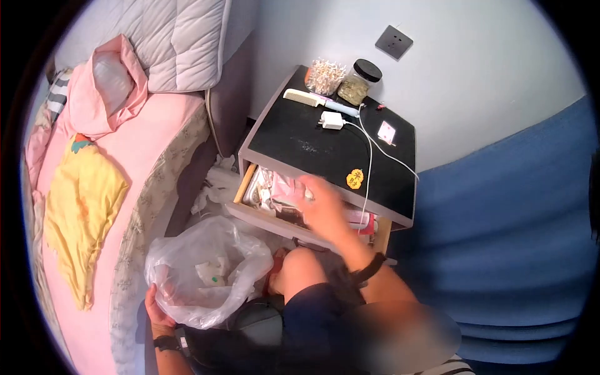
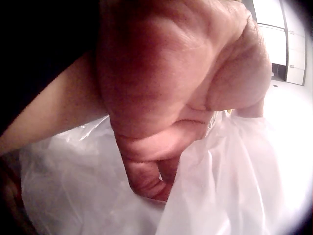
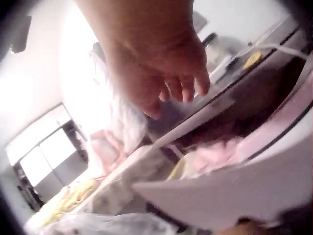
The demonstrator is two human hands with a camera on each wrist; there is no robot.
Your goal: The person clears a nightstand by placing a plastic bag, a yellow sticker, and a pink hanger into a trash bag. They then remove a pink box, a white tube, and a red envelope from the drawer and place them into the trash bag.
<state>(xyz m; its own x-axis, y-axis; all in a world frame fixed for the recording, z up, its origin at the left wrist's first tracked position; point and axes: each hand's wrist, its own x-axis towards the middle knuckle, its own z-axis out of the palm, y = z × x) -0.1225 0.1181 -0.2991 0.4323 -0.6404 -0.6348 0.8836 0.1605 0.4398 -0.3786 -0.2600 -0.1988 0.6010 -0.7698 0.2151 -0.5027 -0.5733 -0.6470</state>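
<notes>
My left hand (image 1: 157,309) grips the rim of a clear plastic bag (image 1: 164,259); in the left wrist view its fingers curl into the film. Crumpled white scraps (image 1: 211,273), one with a green spot, lie inside the bag. Over the pulled-out drawer (image 1: 265,220) of a nightstand hovers my right hand (image 1: 324,209), blurred. The right wrist view shows its fingers loosely extended above the drawer, with nothing in them. Below it are a pink packet (image 1: 282,189) and other small items, partly hidden by the hand.
On the black nightstand top (image 1: 287,137) stand a tub of cotton swabs (image 1: 325,78) and a black-lidded jar (image 1: 356,87). A comb (image 1: 303,97), a white charger (image 1: 332,120) and its cable lie there too. Left is a bed (image 1: 156,119) with yellow cloth (image 1: 87,212); right, a blue curtain (image 1: 500,237).
</notes>
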